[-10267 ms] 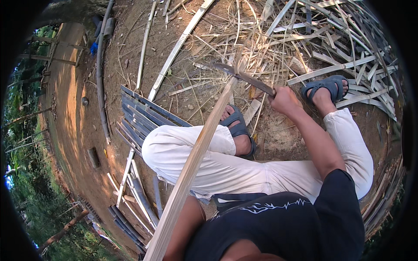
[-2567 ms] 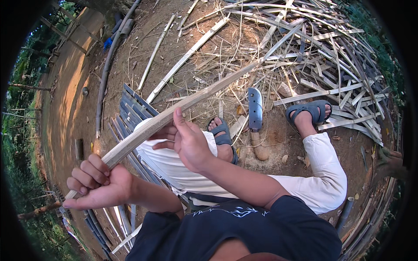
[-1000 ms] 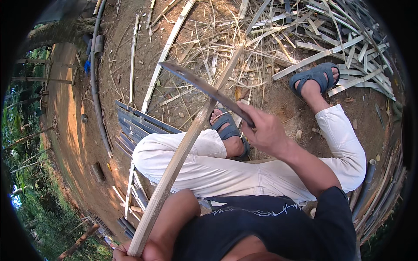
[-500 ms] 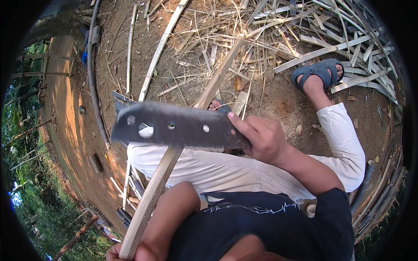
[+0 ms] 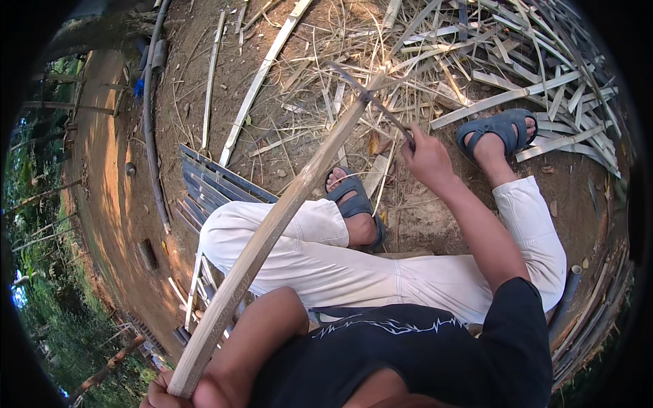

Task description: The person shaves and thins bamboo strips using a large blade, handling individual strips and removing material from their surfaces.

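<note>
A long pale-brown wooden stick (image 5: 272, 228) slants from the lower left across my leg to the litter beyond my feet. My left hand (image 5: 178, 394) is closed round its near end, partly cut off by the lower edge. In my right hand (image 5: 430, 160) is a dark cleaver (image 5: 386, 112), seen almost edge-on. Its blade lies across the stick near the far end and appears to touch it. The stick's far tip is hard to make out among the scraps.
Split strips and thin shavings (image 5: 442, 61) cover the ground ahead and to the right. Dark slats (image 5: 204, 178) lie beside my left knee. My sandalled feet (image 5: 355, 197) stand apart on bare soil. Poles (image 5: 592, 319) lie at the lower right; a long pole (image 5: 149, 129) lies at left.
The cleaver has moved from above my left leg to the stick's far end and turned edge-on. My right arm has stretched forward. My left hand and the stick's near end have shifted slightly down-left.
</note>
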{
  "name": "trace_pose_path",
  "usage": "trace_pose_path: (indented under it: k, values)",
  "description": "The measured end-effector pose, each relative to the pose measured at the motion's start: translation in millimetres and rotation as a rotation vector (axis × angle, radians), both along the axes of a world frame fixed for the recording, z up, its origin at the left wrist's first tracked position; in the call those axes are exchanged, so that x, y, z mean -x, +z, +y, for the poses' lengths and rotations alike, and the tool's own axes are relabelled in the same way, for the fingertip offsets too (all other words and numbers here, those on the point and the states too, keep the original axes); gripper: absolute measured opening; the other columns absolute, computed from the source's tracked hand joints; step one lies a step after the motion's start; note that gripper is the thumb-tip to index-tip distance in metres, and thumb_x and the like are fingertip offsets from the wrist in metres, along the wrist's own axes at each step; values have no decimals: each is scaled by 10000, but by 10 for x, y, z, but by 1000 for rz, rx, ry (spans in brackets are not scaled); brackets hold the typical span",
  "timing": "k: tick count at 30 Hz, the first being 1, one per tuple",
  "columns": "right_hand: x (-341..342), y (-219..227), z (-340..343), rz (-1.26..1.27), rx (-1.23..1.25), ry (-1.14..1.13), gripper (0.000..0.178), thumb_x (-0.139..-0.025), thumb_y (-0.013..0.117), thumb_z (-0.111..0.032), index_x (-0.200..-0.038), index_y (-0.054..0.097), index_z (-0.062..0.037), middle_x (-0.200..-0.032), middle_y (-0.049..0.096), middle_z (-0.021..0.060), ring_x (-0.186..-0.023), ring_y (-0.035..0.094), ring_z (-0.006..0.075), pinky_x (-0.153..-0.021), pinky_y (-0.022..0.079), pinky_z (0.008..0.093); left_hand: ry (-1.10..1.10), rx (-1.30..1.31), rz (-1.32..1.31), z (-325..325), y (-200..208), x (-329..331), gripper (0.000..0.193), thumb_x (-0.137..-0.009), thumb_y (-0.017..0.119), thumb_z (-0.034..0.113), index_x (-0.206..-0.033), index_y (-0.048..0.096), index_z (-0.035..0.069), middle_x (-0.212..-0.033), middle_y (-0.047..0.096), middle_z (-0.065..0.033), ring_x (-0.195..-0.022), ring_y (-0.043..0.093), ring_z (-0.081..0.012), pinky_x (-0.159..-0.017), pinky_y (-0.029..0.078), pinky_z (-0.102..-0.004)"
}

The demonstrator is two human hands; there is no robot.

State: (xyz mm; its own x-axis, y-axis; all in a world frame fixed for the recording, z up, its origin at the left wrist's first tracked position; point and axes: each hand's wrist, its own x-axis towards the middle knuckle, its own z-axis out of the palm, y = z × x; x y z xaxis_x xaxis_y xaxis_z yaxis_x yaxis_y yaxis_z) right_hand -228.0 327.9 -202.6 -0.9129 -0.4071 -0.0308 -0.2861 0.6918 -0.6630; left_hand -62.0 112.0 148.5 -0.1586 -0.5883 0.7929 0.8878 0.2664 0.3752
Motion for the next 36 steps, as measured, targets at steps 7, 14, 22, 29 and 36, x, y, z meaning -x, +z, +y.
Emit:
trace_pose_path:
  k: [7, 14, 22, 29, 36]
  values:
    - [-282, 435, -142, 204, 286, 96, 365, -903, 660, -136, -1222, 582, 23, -921, 679, 250, -808, 684, 427, -702, 563, 465, 13, 58, -112, -231, -21, -122, 433, -1075, 348, 415, -744, 328, 138, -569, 285, 40, -368, 200, -44, -300, 181, -208]
    - [356, -146, -147, -19, -235, -83, 193, -934, 557, -163, -1010, 552, 14, -763, 657, 258, -747, 644, 474, -614, 476, 545, 186, -88, -119, -193, -75, -230, 463, -1054, 229, 563, -804, 303, 180, -512, 279, 22, -325, 175, -63, -255, 140, -238]
    - [-397, 537, -455, 246, 296, 194, 259, -891, 571, -32, -1149, 580, -7, -742, 645, 219, -641, 643, 414, -559, 491, 468, 196, -185, -108, -390, -173, -269, 445, -1068, 297, 503, -776, 321, 168, -533, 243, 35, -369, 147, -67, -311, 111, -247]
    - [-581, 677, -611, 175, 271, 239, 371, -875, 588, -32, -1243, 573, 15, -798, 651, 201, -625, 658, 336, -553, 507, 409, 118, -92, -95, -627, 103, -455, 423, -1081, 303, 457, -795, 326, 146, -564, 260, 24, -393, 175, -74, -327, 145, -243]
    - [-781, 724, -744, 179, 177, 297, 729, -810, 582, 14, -1504, 374, -72, -923, 668, 252, -713, 658, 420, -631, 514, 484, 199, -87, -152, -619, 153, -624, 399, -1083, 318, 436, -805, 327, 149, -574, 256, 21, -393, 173, -70, -316, 149, -236]
